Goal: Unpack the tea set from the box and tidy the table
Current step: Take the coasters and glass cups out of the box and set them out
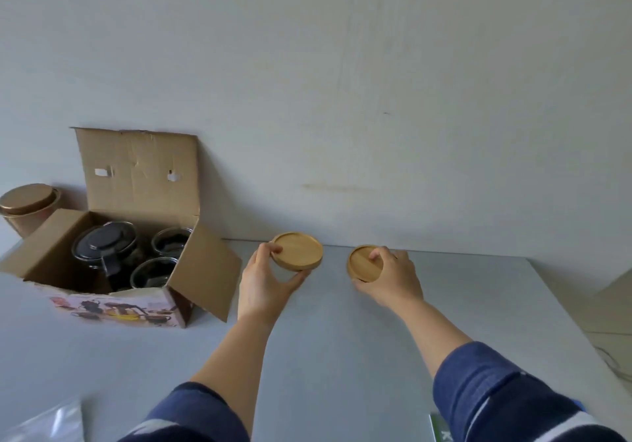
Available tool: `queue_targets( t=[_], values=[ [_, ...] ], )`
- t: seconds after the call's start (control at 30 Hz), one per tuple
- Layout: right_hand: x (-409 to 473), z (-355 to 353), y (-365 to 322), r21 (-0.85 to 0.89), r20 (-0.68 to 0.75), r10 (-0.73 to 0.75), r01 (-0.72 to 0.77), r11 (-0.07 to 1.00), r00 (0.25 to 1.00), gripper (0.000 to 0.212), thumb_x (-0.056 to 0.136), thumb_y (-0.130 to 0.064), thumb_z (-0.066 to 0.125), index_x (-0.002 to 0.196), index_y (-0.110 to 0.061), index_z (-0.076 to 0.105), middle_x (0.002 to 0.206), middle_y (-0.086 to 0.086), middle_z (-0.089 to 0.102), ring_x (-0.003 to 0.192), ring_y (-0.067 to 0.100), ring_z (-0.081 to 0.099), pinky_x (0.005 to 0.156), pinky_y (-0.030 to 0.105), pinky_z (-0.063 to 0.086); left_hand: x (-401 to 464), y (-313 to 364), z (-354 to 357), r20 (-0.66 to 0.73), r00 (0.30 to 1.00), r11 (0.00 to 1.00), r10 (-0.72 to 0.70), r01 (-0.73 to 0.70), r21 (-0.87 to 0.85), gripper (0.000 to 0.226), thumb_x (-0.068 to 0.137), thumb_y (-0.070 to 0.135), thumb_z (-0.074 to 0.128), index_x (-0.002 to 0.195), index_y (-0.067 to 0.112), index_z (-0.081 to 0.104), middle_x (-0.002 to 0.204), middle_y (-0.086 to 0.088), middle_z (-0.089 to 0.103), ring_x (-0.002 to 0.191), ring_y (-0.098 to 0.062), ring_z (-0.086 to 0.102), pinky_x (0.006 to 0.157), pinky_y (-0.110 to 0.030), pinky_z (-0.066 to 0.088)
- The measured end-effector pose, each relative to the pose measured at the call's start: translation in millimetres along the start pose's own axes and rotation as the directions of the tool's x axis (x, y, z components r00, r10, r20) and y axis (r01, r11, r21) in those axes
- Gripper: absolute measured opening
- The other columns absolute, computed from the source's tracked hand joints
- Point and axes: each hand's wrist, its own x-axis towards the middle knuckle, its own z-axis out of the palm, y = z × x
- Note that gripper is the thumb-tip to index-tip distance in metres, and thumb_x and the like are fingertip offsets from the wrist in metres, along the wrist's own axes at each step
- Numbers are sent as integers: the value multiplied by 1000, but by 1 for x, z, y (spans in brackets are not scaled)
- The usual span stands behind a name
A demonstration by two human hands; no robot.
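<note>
An open cardboard box (201, 263) stands at the left of the grey table (342, 339), flaps spread. Inside it are a glass teapot with a black lid (104, 245) and two glass cups (171, 241). My left hand (265, 279) grips a round wooden coaster (301, 250) near the table's far edge, thumb on its left rim, fingers under its near side. My right hand (388, 277) grips a second wooden coaster (362, 263) to the right, fingers over its right half. Both coasters are close to the wall.
A copper-coloured lidded tin (27, 203) stands behind the box at far left. Clear plastic wrapping (44, 424) lies at the near left corner. A green-and-white paper (441, 428) lies at the near edge. The white wall (376, 99) backs the table; the table's right edge runs diagonally.
</note>
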Motion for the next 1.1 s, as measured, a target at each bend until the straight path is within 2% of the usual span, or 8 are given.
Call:
queue_targets(
  t=[0.3, 0.37, 0.47, 0.53, 0.67, 0.73, 0.93, 1.1],
  values=[
    [74, 24, 77, -106, -47, 85, -90, 990, 995, 57, 62, -58, 72, 109, -34, 52, 119, 2, 48, 112, 27, 42, 87, 32, 41, 26, -21, 115, 146, 983, 993, -115, 119, -22, 56, 67, 37, 85, 109, 25, 50, 114, 6, 59, 104, -11, 53, 81, -23, 39],
    [88, 29, 83, -109, -32, 76, -79, 991, 997, 56, 63, -57, 72, 110, -35, 50, 122, -1, 47, 112, 26, 41, 87, 32, 41, 32, -27, 129, 176, 973, 988, -151, 148, 33, 58, 67, 43, 82, 112, 27, 48, 112, 6, 59, 104, -17, 54, 81, -28, 44],
    [99, 37, 88, -105, -21, 58, -59, 993, 998, 57, 63, -56, 72, 111, -37, 48, 123, -2, 46, 111, 25, 41, 88, 33, 39, 37, -33, 139, 145, 982, 976, -122, 91, 200, 62, 71, 46, 77, 120, 23, 47, 121, 3, 58, 114, -24, 51, 97, -37, 43],
    [100, 41, 92, -94, -41, 47, -51, 994, 998, 58, 63, -56, 73, 112, -37, 47, 124, -3, 45, 111, 25, 41, 90, 34, 39, 37, -34, 140, 149, 983, 969, -103, 66, 236, 74, 71, 48, 77, 130, 20, 42, 133, 4, 50, 123, -21, 44, 107, -37, 34],
    [99, 42, 95, -91, -10, 38, -39, 995, 999, 77, 59, -63, 75, 124, -36, 44, 135, -1, 33, 120, 26, 36, 99, 36, 37, 40, -25, 143, 201, 970, 935, -140, 63, 350, 117, 60, 68, 73, 150, 23, 13, 153, 7, 27, 143, -14, 26, 116, -35, 16],
    [99, 40, 94, -45, -2, 55, -55, 997, 999, 85, 58, -64, 76, 130, -34, 41, 137, 0, 31, 125, 27, 33, 102, 38, 37, 42, -18, 147, 171, 974, 929, -146, 76, 361, 120, 61, 72, 70, 151, 21, 9, 154, 5, 28, 143, -13, 26, 116, -36, 17],
    [94, 23, 91, -40, -48, 61, -63, 997, 997, 82, 61, -58, 75, 129, -27, 40, 132, 2, 47, 121, 29, 39, 97, 37, 38, 45, 5, 152, 180, 980, 869, -78, -21, 494, 113, 66, 56, 74, 151, 15, 13, 147, -3, 39, 137, -20, 36, 110, -35, 27],
    [49, 14, 99, -2, -93, 74, -74, 997, 993, 79, 64, -58, 74, 128, -26, 40, 128, 1, 48, 117, 29, 40, 94, 37, 38, 11, 16, 140, 147, 989, 882, -27, -46, 470, 111, 61, 50, 76, 148, 9, 20, 141, -6, 43, 128, -24, 41, 108, -31, 32]
  ],
)
